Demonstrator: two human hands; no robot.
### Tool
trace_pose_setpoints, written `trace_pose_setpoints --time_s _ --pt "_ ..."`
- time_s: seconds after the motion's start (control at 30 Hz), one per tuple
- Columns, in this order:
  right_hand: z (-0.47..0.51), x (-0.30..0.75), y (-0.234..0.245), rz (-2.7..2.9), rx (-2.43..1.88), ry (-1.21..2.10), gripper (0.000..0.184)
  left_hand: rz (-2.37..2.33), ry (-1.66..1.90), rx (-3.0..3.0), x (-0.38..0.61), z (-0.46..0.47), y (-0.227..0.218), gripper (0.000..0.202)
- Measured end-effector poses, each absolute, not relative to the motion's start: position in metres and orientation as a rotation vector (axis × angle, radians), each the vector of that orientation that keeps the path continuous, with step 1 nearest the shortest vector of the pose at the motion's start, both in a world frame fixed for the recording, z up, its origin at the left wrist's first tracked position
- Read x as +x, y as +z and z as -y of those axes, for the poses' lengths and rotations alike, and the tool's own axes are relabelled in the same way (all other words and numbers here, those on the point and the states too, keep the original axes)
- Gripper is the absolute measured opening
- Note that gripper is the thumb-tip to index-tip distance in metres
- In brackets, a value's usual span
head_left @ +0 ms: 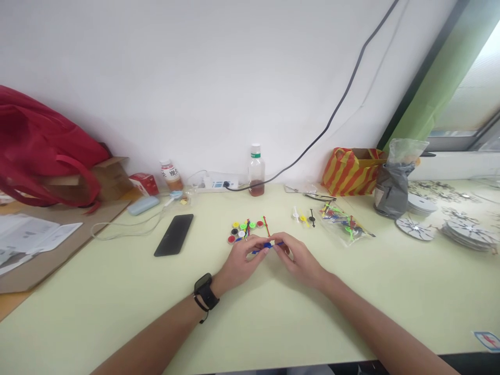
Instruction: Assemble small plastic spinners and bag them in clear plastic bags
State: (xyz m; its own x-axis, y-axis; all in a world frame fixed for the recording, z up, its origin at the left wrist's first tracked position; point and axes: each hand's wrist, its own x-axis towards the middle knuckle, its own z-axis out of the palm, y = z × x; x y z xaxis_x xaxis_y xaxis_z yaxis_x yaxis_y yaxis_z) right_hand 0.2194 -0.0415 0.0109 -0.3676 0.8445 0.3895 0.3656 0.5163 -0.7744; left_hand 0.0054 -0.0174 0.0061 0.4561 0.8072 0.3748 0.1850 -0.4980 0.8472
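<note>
Between the fingertips of both hands is a small blue plastic spinner arrow [267,245], partly hidden by my fingers. My left hand [242,260], with a black watch on its wrist, pinches its left side. From the other side, my right hand [299,258] pinches its right end. Just beyond my left hand lie several round plastic pieces [235,225] in yellow, green, red, black and white. A red arrow piece [266,225] lies just past my fingertips. Farther right are a white, a yellow and a black spinner arrow [311,219].
A clear bag of coloured parts [347,226] lies to the right, before a striped bag [349,169] and a grey bag [392,190]. Stacked discs [469,232] are far right. A phone [174,235] lies left; a bottle [256,172] stands at the wall.
</note>
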Motion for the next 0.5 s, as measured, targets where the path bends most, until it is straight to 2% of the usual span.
trace_pose_setpoints --time_s 0.23,0.5 --pt "0.0381 0.2225 0.0067 1.983 -0.984 0.657 0.024 -0.842 1.069 1.978 0.0034 0.0163 0.0073 0.022" --pt "0.0346 0.2274 0.0035 1.955 -1.051 0.784 0.023 -0.844 1.063 2.044 0.0009 0.0164 0.0103 0.014"
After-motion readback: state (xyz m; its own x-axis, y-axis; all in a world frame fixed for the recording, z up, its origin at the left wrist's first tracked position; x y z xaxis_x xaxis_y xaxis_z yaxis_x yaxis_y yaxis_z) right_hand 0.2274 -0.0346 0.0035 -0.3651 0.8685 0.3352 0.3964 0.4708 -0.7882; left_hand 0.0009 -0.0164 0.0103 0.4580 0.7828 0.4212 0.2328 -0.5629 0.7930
